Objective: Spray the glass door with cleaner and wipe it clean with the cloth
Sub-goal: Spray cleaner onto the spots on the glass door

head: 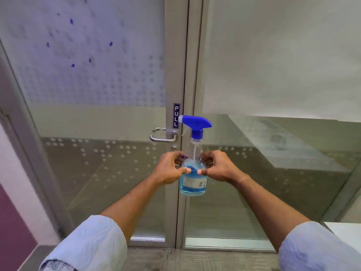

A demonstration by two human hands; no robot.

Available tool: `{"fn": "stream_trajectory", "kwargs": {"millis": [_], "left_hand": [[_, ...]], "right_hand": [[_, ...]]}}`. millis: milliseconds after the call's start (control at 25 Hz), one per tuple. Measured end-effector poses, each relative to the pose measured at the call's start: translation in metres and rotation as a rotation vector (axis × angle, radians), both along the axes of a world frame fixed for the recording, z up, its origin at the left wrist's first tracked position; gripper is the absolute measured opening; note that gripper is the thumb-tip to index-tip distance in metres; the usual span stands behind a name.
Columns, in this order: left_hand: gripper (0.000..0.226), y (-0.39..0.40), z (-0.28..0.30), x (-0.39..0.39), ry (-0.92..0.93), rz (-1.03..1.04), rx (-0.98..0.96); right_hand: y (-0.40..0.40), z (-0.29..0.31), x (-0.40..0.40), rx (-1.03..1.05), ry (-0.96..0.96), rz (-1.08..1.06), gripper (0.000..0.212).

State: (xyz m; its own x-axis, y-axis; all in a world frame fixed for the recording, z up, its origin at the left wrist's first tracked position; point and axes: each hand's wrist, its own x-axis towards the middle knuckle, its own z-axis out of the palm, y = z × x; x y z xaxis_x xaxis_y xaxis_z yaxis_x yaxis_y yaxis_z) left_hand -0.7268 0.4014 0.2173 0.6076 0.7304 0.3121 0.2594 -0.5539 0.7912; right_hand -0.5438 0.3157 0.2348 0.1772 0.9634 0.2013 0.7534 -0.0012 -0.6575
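Holding spray bottle upright | between both hands | facing glass door

An office corridor, by the look of it: an aluminium-framed glass door with frosted dot film, a "PULL" sign on its frame just above the lever handle, and grey carpet below the door

Pale blue sleeves (faintly patterned) rolled above bare forearms.
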Motion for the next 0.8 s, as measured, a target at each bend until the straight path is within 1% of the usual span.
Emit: {"fn": "stream_trajectory", "kwargs": {"millis": [160, 400, 560, 640, 800], "left_hand": [[0.039, 0.032, 0.007, -0.085, -0.029, 0.090, 0.037], [0.034, 0.095, 0.019, -0.219, -0.005, 0.172, 0.086], [0.031, 0.134, 0.027, -0.287, -0.005, 0.216, 0.116], [0.028, 0.152, 0.030, -0.308, -0.019, 0.240, 0.117], [0.024, 0.190, 0.030, -0.329, -0.033, 0.249, 0.114]], "right_hand": [[0.042, 0.012, -0.081, 0.021, 0.000, 0.086, 0.052], [0.118, 0.020, -0.208, 0.009, 0.086, 0.178, 0.047], [0.167, 0.029, -0.273, 0.019, 0.126, 0.224, 0.046], [0.187, 0.036, -0.298, 0.024, 0.185, 0.255, 0.040], [0.229, 0.054, -0.334, 0.099, 0.387, 0.268, 0.030]]}}
